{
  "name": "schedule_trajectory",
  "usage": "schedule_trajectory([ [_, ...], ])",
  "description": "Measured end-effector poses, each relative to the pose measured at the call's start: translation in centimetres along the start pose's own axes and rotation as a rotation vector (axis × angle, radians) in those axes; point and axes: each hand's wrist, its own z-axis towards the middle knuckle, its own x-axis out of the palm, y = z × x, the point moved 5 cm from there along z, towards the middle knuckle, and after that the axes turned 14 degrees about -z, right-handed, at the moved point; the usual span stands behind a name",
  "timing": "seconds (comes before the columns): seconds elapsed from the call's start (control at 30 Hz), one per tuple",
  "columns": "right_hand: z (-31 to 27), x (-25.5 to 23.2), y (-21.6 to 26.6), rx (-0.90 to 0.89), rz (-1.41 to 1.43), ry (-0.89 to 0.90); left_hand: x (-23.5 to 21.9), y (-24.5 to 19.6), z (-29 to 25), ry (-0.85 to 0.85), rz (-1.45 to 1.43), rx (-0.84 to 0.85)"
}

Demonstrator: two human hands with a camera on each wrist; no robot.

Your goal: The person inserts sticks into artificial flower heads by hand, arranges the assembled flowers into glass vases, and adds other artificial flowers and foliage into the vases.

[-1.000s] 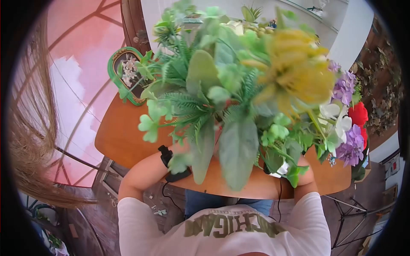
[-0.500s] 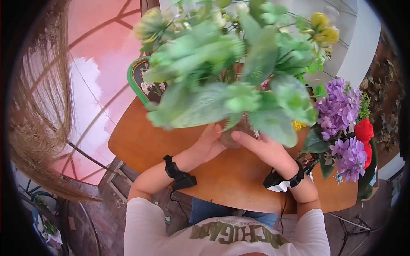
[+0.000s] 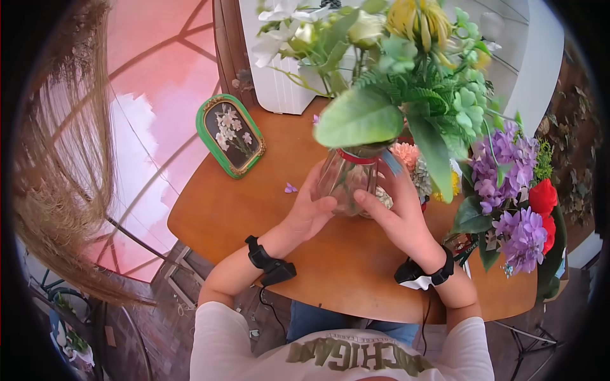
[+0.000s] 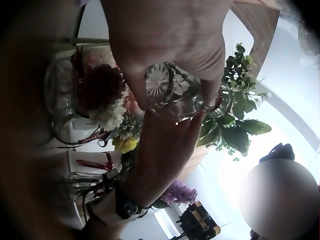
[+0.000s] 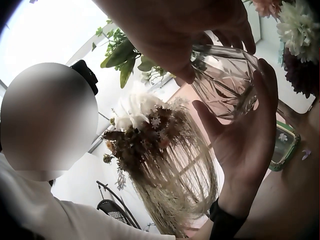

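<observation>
Both hands hold a clear glass vase (image 3: 343, 184) above the wooden table, its cut base (image 4: 157, 82) facing the left wrist camera. My left hand (image 3: 305, 213) curls around its left side, and my right hand (image 3: 400, 209) wraps the right side; both thumbs lie along the near face. A red band (image 3: 357, 157) circles the vase's neck. From its mouth rises a bouquet with broad green leaves (image 3: 359, 117), white flowers (image 3: 279, 32) and a yellow flower (image 3: 419, 22). Stems show through the glass in the right wrist view.
On the wooden table (image 3: 235, 222), a green oval picture frame (image 3: 230, 136) stands at the back left. Purple flowers (image 3: 521, 235) and red roses (image 3: 543, 197) crowd the right end. Behind the vase are pink flowers (image 3: 405, 154). A purple petal (image 3: 290, 188) lies near my left hand.
The vase and bouquet have moved away from the head camera, toward the far side. The vase, both hands and the picture frame, earlier largely covered by leaves, now show plainly.
</observation>
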Motion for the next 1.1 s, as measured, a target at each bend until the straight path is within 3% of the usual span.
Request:
schedule_trajectory([
  [0.07, -0.3, 0.2, 0.5, 0.113, 0.067, -0.014, -0.4, -0.1, 0.1, 0.026, 0.006, -0.024],
  [0.17, -0.2, 0.4, 0.6, 0.004, -0.083, 0.052, -0.7, 0.0, 0.3, 0.003, -0.005, -0.01],
  [0.23, -0.2, 0.7, 0.8, 0.02, -0.069, 0.062, -2.4, 0.3, 0.2, -0.063, 0.214, 0.185],
  [0.33, -0.4, 0.9, 0.2, 0.007, -0.146, 0.132, -3.9, 1.4, -0.3, -0.091, 0.423, 0.227],
  [0.4, -1.9, 1.4, -1.8, 0.0, -0.228, 0.202, -2.5, 1.2, -0.8, -0.181, 0.527, 0.249],
  [0.47, -4.0, 2.0, -2.9, -0.301, -0.344, 0.123, -2.2, 2.1, 0.8, -0.191, 0.523, 0.233],
  [0.5, -4.1, 1.9, -2.9, -0.297, -0.342, 0.125, -2.7, 1.6, -2.1, -0.193, 0.523, 0.229],
  [0.53, -5.3, 0.6, -3.8, -0.288, -0.339, 0.137, -3.0, 1.1, -3.5, -0.191, 0.524, 0.229],
  [0.57, -7.2, -0.6, -4.5, -0.28, -0.337, 0.148, -2.4, 2.1, -1.2, -0.188, 0.525, 0.229],
  [0.6, -9.9, -1.8, -5.0, -0.275, -0.338, 0.159, -3.1, 1.0, -3.9, -0.182, 0.525, 0.232],
  [0.73, -18.8, -4.6, -6.5, -0.268, -0.362, 0.192, -1.8, 1.4, 3.9, -0.137, 0.522, 0.261],
  [0.8, -17.8, -4.8, -6.8, -0.259, -0.376, 0.206, -2.8, 1.9, -3.4, -0.113, 0.519, 0.27],
  [0.83, -16.7, -4.9, -6.7, -0.25, -0.381, 0.213, -4.0, -0.3, -6.3, -0.102, 0.518, 0.27],
  [0.93, -12.5, -4.5, -6.1, -0.21, -0.388, 0.231, -4.3, -0.9, -6.6, -0.073, 0.515, 0.256],
  [1.07, -7.1, -3.1, -5.1, -0.143, -0.372, 0.292, -8.8, -7.7, -19.4, -0.079, 0.499, 0.229],
  [1.1, -6.2, -2.5, -4.9, -0.125, -0.358, 0.316, -7.6, -6.0, -16.1, -0.094, 0.495, 0.221],
])
